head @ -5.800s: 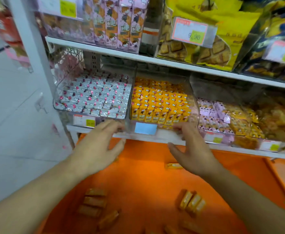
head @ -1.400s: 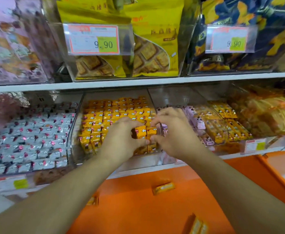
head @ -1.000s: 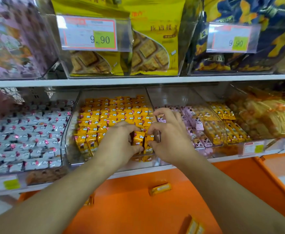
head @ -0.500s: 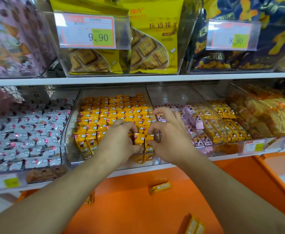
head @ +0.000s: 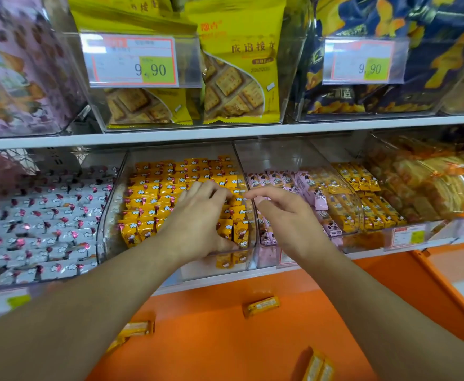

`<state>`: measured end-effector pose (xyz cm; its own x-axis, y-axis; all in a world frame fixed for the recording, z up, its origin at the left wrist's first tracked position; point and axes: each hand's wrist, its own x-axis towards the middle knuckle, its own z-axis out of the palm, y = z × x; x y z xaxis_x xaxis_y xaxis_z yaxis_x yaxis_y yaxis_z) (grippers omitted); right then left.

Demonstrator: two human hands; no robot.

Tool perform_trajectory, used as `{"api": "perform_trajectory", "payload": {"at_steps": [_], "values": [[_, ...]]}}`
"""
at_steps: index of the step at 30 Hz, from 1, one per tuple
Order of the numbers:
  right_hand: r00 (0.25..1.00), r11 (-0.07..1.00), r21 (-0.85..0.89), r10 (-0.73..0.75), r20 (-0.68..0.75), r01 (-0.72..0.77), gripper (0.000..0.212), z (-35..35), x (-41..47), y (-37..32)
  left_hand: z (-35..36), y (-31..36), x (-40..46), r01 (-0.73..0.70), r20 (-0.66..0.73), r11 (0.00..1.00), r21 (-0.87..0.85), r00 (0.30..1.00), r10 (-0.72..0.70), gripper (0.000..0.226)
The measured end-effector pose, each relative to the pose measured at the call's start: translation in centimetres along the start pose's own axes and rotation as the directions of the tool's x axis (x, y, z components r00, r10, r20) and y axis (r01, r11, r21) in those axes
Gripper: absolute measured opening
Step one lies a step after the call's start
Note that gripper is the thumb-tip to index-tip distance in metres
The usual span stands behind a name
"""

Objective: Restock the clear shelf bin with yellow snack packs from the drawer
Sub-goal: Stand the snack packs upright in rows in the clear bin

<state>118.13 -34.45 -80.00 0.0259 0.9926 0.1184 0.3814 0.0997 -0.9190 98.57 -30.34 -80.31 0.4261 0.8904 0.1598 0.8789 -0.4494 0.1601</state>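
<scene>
Your hands over the clear shelf bin

Your left hand lies flat on the yellow snack packs, fingers loosely spread; your right hand hovers loosely curled, empty, beside the pink packs. Loose packs sit in the orange drawer.

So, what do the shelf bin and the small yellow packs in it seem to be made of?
The shelf bin looks like clear hard plastic, glossy: the packs show through its walls, which carry reflections. The yellow packs look like thin printed film, slightly shiny, with crimped ends; whether plastic or foil-lined cannot be told.
</scene>
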Motion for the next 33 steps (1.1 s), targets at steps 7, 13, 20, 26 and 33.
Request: {"api": "perform_trajectory", "payload": {"at_steps": [7, 13, 20, 26, 33], "values": [[0.997, 0.998, 0.031, 0.054, -0.054, -0.052, 0.032, 0.2, 0.3, -0.2, 1.2, -0.3, 0.8, -0.027, -0.039, 0.999, 0.035, 0.999, 0.029, 0.101], [0.996, 0.999, 0.019, 0.051, -0.075, -0.05, 0.032, 0.3, 0.4, 0.0, 1.2, -0.8, 1.4, -0.093, -0.029, 0.989, 0.114, 0.995, 0.097, 0.098], [0.996, 0.998, 0.009, 0.061, -0.07, -0.06, 0.029, 0.2, -0.1, -0.6, 1.3, -0.9, 0.9, -0.081, -0.036, 0.989, 0.126, 0.996, 0.086, 0.099], [0.995, 0.997, 0.006, 0.074, -0.065, -0.073, 0.029, 0.3, -0.2, -1.2, 1.0, -1.2, 0.7, -0.121, 0.005, 0.985, 0.119, 0.993, 0.122, 0.104], [0.993, 0.995, 0.044, 0.094, -0.071, -0.091, 0.032, 0.4, -0.1, -1.0, 0.5, -2.5, 0.6, -0.159, 0.076, 0.983, 0.095, 0.985, 0.152, 0.113]]}}
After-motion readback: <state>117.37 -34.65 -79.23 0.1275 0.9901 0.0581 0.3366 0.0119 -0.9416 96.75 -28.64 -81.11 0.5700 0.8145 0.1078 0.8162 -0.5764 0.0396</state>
